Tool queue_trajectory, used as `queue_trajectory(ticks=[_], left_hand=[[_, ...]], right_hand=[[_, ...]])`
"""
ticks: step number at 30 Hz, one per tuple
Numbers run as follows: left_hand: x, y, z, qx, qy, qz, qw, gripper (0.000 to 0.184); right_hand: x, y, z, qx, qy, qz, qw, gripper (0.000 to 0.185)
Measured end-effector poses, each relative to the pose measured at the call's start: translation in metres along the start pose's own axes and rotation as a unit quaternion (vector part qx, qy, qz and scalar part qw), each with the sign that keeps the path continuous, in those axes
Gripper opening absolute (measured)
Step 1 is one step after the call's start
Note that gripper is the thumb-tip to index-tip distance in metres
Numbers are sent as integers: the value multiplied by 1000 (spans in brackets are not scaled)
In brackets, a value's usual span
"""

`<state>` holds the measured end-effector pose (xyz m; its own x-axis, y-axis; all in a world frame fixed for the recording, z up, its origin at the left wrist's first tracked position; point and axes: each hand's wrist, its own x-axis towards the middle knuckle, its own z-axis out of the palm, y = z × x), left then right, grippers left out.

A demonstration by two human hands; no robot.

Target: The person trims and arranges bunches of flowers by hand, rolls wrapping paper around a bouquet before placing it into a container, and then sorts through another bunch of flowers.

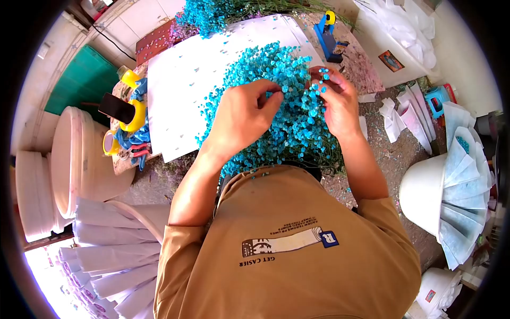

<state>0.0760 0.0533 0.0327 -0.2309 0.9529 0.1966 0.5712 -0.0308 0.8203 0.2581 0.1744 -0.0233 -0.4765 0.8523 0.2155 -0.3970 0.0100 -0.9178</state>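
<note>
A big bunch of small turquoise flowers (265, 69) lies over the near part of white paper sheets (180, 95) and reaches down to the person's lap. My left hand (247, 111) is over the left-centre of the bunch, its thumb and index finger curled together; what they pinch is too small to make out. At the bunch's right side is my right hand (337, 101), with fingers bent around a few turquoise blossoms on thin stems.
A blue tape dispenser (328, 40) stands at the back right. Left of the paper are a phone (117, 109), yellow tape rolls and red-handled pliers (140, 150). A white bucket (425, 194) with wrapped bundles is at right; more turquoise flowers (204, 16) lie behind.
</note>
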Motion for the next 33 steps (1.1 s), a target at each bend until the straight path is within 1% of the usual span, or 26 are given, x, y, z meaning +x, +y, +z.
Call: queue_trajectory(ticks=[1, 2, 3, 5, 6, 8, 12, 14, 15, 16, 17, 19, 20, 21, 22, 23, 25, 26, 27, 28, 29, 30, 32, 33], left_hand=[[4, 2, 0, 32, -14, 5, 999, 28], [6, 5, 0, 53, -21, -17, 998, 26], [7, 3, 2, 52, -22, -16, 998, 26], [6, -7, 11, 157, -24, 34, 987, 28], [4, -11, 15, 156, -24, 32, 987, 28], [4, -16, 22, 181, 17, 65, 981, 25], [2, -19, 24, 163, 34, 81, 983, 23], [-1, -19, 26, 77, 48, 65, 994, 16], [-4, -19, 25, 77, 49, 64, 994, 16], [-7, -19, 24, -38, 55, 18, 998, 12], [-9, -19, 23, -152, 59, -27, 986, 9], [-6, -23, 18, -308, 73, -30, 948, 14], [-5, -26, 9, -415, 17, -78, 906, 19], [-3, -27, 0, -515, -38, -122, 848, 25], [-2, -25, 0, -543, -58, -118, 830, 31], [1, -25, 2, -545, -52, -116, 829, 31], [7, -24, 6, -388, -59, -129, 911, 27], [10, -25, 12, -266, -31, -66, 961, 26], [13, -22, 16, -136, -3, -4, 991, 26], [13, -18, 19, -53, 6, -9, 999, 26], [13, -13, 22, 30, 15, -14, 999, 25], [13, -12, 27, 27, 21, -16, 999, 25], [13, -14, 36, 115, 85, 57, 988, 22], [14, -14, 39, 112, 90, 54, 988, 22]], right_hand=[[0, 2, -1, -6, 4, -5, 1000, 22], [0, 4, -3, -11, 10, -10, 1000, 22], [0, 4, -4, -12, 11, -11, 1000, 22], [-1, 6, -6, 5, 0, -8, 1000, 22], [-2, 5, -6, 4, -1, -5, 1000, 22], [-1, 4, -5, 13, -5, -4, 1000, 22], [0, 5, -6, 18, -4, -16, 1000, 21], [1, 9, -10, 0, 14, -13, 1000, 26], [1, 8, -9, 0, 13, -13, 1000, 26], [0, 6, -9, 24, 11, -13, 1000, 23], [-1, 5, -9, 48, 11, -14, 999, 21], [0, 7, -10, 56, 23, -7, 998, 22], [1, 8, -13, 64, 22, 4, 998, 23], [2, 9, -15, 72, 18, 14, 997, 24], [3, 9, -16, 70, 13, 16, 997, 24], [3, 9, -16, 78, 12, 23, 997, 26], [3, 10, -15, 83, 5, 31, 996, 27], [3, 10, -15, 76, 15, 32, 996, 27], [3, 9, -14, 70, 26, 33, 997, 27], [3, 8, -9, 62, 50, 26, 996, 26], [2, 7, -9, 58, 45, 27, 997, 26], [1, 8, -9, 53, 46, 18, 997, 26], [0, 8, -10, 50, 48, 12, 998, 25], [0, 7, -8, 47, 42, 14, 998, 25]])
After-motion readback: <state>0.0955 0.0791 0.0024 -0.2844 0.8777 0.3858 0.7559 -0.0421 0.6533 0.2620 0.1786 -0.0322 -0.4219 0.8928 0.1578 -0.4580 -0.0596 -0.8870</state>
